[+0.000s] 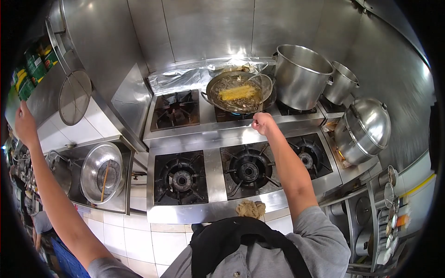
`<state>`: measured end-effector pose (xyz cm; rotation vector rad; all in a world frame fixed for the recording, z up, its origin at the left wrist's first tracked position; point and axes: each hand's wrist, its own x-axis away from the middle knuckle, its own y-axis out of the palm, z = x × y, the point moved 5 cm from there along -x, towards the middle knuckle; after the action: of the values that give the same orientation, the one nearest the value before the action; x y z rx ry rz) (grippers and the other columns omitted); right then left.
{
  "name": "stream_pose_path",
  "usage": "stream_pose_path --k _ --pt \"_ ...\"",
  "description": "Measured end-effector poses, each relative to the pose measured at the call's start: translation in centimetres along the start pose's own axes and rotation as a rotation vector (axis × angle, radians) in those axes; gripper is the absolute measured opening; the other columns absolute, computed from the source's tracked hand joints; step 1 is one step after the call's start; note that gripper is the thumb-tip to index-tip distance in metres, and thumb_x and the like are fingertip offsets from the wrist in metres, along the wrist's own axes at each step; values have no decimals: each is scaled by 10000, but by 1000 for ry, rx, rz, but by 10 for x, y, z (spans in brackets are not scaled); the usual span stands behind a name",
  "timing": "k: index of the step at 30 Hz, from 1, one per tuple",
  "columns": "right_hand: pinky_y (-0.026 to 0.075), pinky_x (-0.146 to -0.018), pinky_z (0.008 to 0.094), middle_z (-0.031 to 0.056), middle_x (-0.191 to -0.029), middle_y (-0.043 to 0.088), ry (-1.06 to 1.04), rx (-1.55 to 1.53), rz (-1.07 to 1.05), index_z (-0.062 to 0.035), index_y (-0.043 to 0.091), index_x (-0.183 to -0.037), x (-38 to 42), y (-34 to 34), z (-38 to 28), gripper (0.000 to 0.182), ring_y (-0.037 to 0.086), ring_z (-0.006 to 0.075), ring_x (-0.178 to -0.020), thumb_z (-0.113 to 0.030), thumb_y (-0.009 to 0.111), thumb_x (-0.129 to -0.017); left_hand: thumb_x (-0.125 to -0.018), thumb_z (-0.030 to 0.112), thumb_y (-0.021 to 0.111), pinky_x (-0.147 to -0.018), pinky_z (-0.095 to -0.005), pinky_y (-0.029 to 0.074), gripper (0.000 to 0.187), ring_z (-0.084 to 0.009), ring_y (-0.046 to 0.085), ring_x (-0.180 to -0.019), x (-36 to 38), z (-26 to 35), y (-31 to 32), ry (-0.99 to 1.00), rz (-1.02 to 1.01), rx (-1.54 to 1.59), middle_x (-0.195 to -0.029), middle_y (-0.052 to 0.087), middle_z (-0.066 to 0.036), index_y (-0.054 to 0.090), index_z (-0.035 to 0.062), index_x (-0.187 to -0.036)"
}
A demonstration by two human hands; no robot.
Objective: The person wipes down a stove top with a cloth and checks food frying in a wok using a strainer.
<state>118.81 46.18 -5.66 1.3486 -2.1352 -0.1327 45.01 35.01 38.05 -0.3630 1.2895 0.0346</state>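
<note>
My right hand (263,123) is closed around the handle of a wire-mesh skimmer (262,87) at the front right of a wok (207,88). The round mesh rests over the wok's right side. Bubbling oil fills the wok, and a long yellow battered piece of food (238,93) fries in it. A blue flame shows beneath. My left hand (25,123) is raised at the far left, below green packages (34,67). Its fingers look curled, one or a thumb pointing up; what they grip, if anything, is hidden.
A large stockpot (301,81), a smaller pot (340,83) and a lidded steamer pot (359,134) stand on the right. A round strainer (75,97) hangs at left above a metal bowl (95,162) with a stick. A crumpled cloth (250,209) lies at the stove's front edge.
</note>
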Motion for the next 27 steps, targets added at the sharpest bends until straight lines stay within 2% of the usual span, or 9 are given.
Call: stream_pose_path --k 3,5,8,13,15,18,20,22,27 --pt "386 -407 268 118 -776 420 66 -76 -65 34 419 -803 1 9 4 81 378 167 -524 106 409 -769 -844 534 386 -820 -415 418 561 -372 556 -965 2 6 -4 -13 -4 3 -1003 620 -183 607 74 -1078" --pt "386 -406 253 120 -794 426 95 -137 -129 33 411 -821 -3 12 5 87 381 156 -520 107 411 -775 -841 536 388 -826 -409 416 565 -364 556 -972 3 7 -7 -115 -3 84 -1001 621 -181 606 75 -1085" --pt "386 -401 229 123 -819 436 134 -255 -203 33 397 -855 4 19 0 115 394 138 -515 110 411 -771 -841 530 393 -825 -407 419 560 -363 561 -963 5 8 -8 -151 -9 95 -998 623 -180 607 74 -1085" --pt "378 -388 212 131 -845 443 194 -398 -233 38 374 -902 5 19 -9 187 405 129 -497 117 401 -735 -842 528 395 -822 -402 424 555 -358 568 -951 0 3 -5 -93 12 75 -990 627 -174 619 72 -1066" --pt "382 -377 213 140 -833 461 342 -448 -391 33 352 -928 1 19 -6 233 404 131 -469 119 396 -716 -843 528 395 -821 -401 425 554 -356 570 -948 0 4 -6 -101 9 70 -987 629 -173 624 72 -1058" --pt "384 -370 207 136 -783 472 224 -440 -325 31 342 -934 3 19 -10 233 395 128 -447 115 399 -725 -847 525 394 -816 -401 427 545 -354 571 -944 1 3 -6 -95 36 52 -983 631 -164 627 76 -1050" --pt "386 -370 210 137 -774 472 227 -432 -300 28 347 -928 3 17 -13 225 397 129 -449 114 403 -728 -853 523 390 -811 -405 429 535 -355 569 -947 -1 4 -4 -23 26 43 -988 631 -157 629 86 -1049" --pt "388 -369 213 137 -765 471 230 -422 -275 25 352 -923 5 15 -15 217 399 129 -450 112 407 -732 -856 521 389 -809 -407 430 530 -356 569 -945 0 3 -3 -55 23 48 -991 630 -154 630 90 -1048" --pt "387 -373 229 112 -754 455 109 -212 -152 41 385 -862 9 7 -21 122 407 135 -478 100 420 -761 -861 512 391 -804 -411 433 516 -361 571 -936 -2 -2 1 -34 33 17 -996 630 -150 631 93 -1044"
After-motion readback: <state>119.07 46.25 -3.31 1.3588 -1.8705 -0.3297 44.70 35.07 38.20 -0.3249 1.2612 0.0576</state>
